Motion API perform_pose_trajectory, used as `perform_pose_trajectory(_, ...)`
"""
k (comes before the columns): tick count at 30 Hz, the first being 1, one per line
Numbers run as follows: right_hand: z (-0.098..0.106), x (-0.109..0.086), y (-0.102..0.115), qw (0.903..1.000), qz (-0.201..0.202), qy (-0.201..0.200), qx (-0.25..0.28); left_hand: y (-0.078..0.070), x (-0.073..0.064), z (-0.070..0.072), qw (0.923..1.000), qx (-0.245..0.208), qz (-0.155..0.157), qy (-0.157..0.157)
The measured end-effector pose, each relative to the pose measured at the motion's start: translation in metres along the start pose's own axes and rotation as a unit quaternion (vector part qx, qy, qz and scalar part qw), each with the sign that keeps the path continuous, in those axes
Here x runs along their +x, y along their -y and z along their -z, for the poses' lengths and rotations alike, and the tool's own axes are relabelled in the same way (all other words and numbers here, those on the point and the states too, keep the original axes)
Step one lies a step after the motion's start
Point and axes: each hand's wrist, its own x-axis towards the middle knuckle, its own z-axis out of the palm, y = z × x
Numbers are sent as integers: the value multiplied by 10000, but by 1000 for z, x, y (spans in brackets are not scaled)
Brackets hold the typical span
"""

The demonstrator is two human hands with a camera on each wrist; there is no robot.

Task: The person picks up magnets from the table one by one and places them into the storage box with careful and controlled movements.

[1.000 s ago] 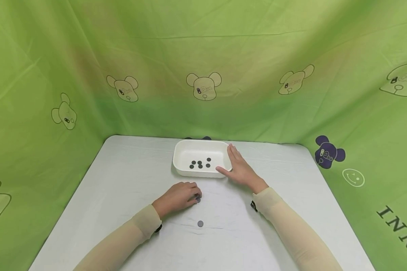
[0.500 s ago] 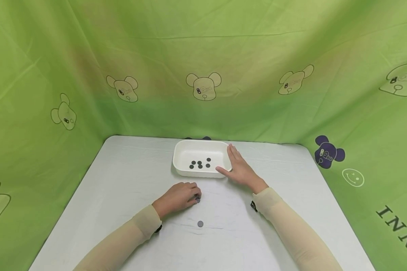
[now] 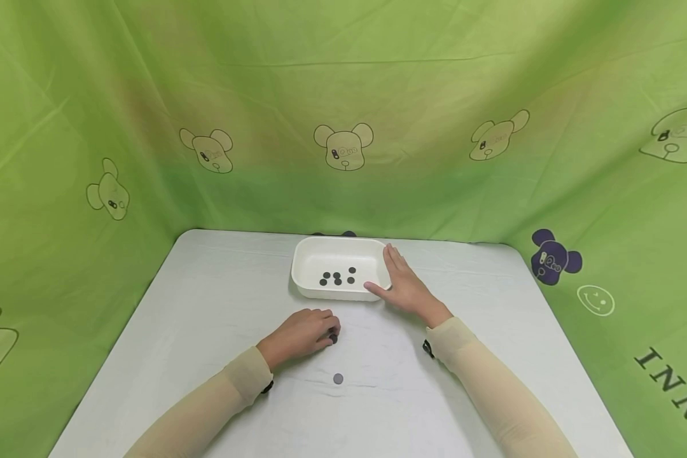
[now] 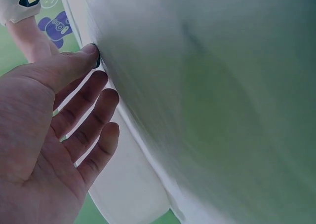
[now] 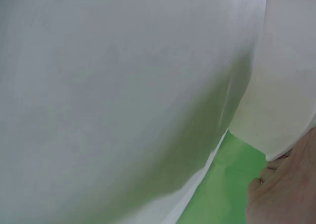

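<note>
My left hand [image 3: 305, 332] is low over the white table, in front of the tray. Between its thumb and bent fingers it pinches a small dark disc [image 3: 334, 339]. Edge-on, that dark disc [image 4: 97, 57] shows at the thumb tip in the left wrist view. The white oblong tray [image 3: 315, 294] has several similar dark discs [image 3: 336, 275] lying on its floor, left of its middle. At the tray's right end rests my right hand [image 3: 406, 287], fingers straight along the side and thumb at the near rim. Another grey disc [image 3: 338, 378] lies on the table nearer me.
The white-covered table [image 3: 235, 273] runs back to a green curtain [image 3: 252, 197] printed with bear heads, which also closes in both sides. The tray stands near the table's back edge.
The disc at my left fingertips has turned slightly and looks darker. Both hands, the tray and the loose disc stay where they were.
</note>
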Motion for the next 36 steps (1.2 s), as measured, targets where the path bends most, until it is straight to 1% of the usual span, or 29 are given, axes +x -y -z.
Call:
perform_pose_trajectory(11, -1, -1, -1, 10000, 35, -8, 16, 0, 1, 1, 9992, -394, 26, 23)
perform_pose_trajectory(17, -2, 0, -1, 10000, 59, -33, -21, 3, 0, -1, 9975, -697, 65, 26)
perform_pose_trajectory(24, 0, 0, -1, 10000, 12, -29, 35, 6, -3, 1, 9947, -1009, 183, -78)
perform_pose_trajectory(30, -2, 2, -3, 10000, 35, -19, -50, 12, -7, 5, 9915, -1218, 348, -308)
perform_pose_trajectory(33, -1, 2, -2, 10000, 32, -3, -44, 17, -7, 9, 9893, -1297, 509, -426)
perform_pose_trajectory(36, 0, 1, -1, 10000, 19, -3, -11, 22, -7, 15, 9866, -1399, 709, -458)
